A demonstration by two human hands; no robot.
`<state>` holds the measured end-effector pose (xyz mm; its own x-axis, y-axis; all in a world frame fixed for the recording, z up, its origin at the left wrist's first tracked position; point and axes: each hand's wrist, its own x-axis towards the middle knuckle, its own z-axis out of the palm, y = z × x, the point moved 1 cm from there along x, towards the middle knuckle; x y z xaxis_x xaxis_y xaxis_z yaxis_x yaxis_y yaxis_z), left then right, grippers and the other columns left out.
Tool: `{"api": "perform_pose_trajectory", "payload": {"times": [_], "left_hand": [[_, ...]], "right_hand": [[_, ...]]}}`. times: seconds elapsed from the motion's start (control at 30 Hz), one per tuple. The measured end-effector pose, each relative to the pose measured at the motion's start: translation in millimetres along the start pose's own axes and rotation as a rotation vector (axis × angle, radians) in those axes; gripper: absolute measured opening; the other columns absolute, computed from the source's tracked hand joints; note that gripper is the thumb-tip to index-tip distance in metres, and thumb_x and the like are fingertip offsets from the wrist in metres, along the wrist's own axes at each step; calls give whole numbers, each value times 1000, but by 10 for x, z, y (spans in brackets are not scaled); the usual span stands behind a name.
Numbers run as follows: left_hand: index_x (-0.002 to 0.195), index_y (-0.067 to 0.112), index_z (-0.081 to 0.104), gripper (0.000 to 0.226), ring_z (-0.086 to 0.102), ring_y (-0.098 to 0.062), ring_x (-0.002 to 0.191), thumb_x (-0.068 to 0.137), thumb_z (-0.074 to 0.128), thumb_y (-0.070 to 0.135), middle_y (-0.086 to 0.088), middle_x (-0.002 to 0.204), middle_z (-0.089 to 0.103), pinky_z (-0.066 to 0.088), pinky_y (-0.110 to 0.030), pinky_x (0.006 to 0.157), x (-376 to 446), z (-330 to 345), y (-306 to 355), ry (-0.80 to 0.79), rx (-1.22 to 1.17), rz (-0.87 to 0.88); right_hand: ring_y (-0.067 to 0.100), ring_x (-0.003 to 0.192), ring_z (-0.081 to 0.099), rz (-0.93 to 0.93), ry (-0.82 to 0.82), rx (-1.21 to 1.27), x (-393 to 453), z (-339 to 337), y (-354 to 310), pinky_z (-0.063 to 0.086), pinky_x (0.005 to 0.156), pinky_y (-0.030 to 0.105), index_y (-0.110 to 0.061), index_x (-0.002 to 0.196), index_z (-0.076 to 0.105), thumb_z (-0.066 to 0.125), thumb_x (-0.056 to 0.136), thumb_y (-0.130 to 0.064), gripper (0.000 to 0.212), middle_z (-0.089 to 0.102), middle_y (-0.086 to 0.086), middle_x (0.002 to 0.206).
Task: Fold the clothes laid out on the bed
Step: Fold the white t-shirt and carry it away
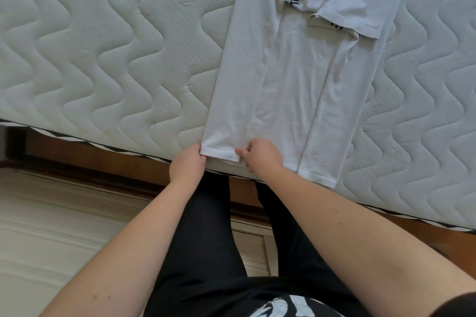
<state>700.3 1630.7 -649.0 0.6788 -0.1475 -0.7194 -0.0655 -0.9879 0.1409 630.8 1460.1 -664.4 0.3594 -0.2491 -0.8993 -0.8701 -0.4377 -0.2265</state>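
A white T-shirt (pixel 291 80) with dark lettering lies lengthwise on the quilted mattress (pixel 103 46), both sides folded in toward the middle and the sleeves laid over the chest. Its hem reaches the mattress's near edge. My left hand (pixel 186 165) grips the left corner of the folded left panel at the hem. My right hand (pixel 260 154) pinches the same panel's right corner, a hand's width away. The shirt's collar end runs out of view at the top.
The mattress edge and a wooden bed frame (pixel 103 154) run diagonally across the middle. Pale floor (pixel 51 226) lies below left. My legs in black trousers (pixel 206 239) stand against the bed. Bare mattress stretches left and right of the shirt.
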Motion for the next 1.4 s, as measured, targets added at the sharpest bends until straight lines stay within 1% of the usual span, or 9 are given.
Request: {"api": "perform_pose_trajectory", "payload": {"times": [0.13,0.23,0.37,0.57,0.73,0.9,1.13,1.3,1.4], "left_hand": [[98,23,54,4,55,-23,79,94,55,24,1,88,60,42,-33,62,48,-117,-93,-49,89,38],[119,23,54,33,59,-26,100,88,58,11,-2,116,60,50,-39,79,145,-212,-84,-168,174,67],[132,12,49,42,55,-27,114,95,55,30,-8,127,56,46,-41,96,333,-393,183,-65,-99,75],[102,14,63,25,62,-24,91,86,71,31,0,89,63,43,-30,73,558,-436,356,-63,-211,30],[90,15,64,24,61,-25,85,83,74,36,-4,88,66,46,-31,70,568,-407,211,-173,-31,-54],[78,21,54,28,60,-23,84,81,75,39,-1,87,64,46,-32,72,653,-570,297,-148,-4,-34],[120,12,59,38,58,-34,107,87,69,27,-15,112,63,46,-40,92,1217,-982,1076,110,-212,247],[145,19,40,62,38,-29,135,90,63,33,-8,147,40,33,-41,106,1513,-1182,1579,313,119,481],[155,20,18,69,10,-20,151,97,49,41,-2,164,13,14,-37,117,1686,-1171,1816,296,326,603]], "right_hand": [[13,54,64,28,-45,9,-3,-164,-82,46,57,24,-15,79,67,56,92,-50,39,68,-1,61],[13,59,68,9,123,155,76,-407,-132,50,63,27,-19,76,65,54,92,-53,40,69,-3,62],[14,59,70,-41,182,414,189,-643,-238,55,73,30,-15,86,64,59,94,-44,30,72,0,69],[13,55,69,-48,209,171,299,-618,-247,57,71,32,-16,72,59,58,93,-45,35,70,-2,62],[13,58,69,-33,84,28,295,-731,-253,51,58,25,-17,68,61,60,91,-49,40,71,-3,66],[17,70,69,-83,279,39,473,-1204,-408,56,75,34,-23,75,63,57,89,-58,38,70,-3,64],[21,72,70,-76,431,241,834,-1885,-721,57,77,38,-17,76,63,45,95,-51,43,72,0,68],[21,70,72,-73,418,371,1011,-2045,-836,58,78,41,-18,67,58,57,92,-43,36,72,5,69],[20,77,67,-34,463,175,1053,-2093,-844,52,71,32,-20,76,61,56,92,-44,29,71,-1,77]]}}
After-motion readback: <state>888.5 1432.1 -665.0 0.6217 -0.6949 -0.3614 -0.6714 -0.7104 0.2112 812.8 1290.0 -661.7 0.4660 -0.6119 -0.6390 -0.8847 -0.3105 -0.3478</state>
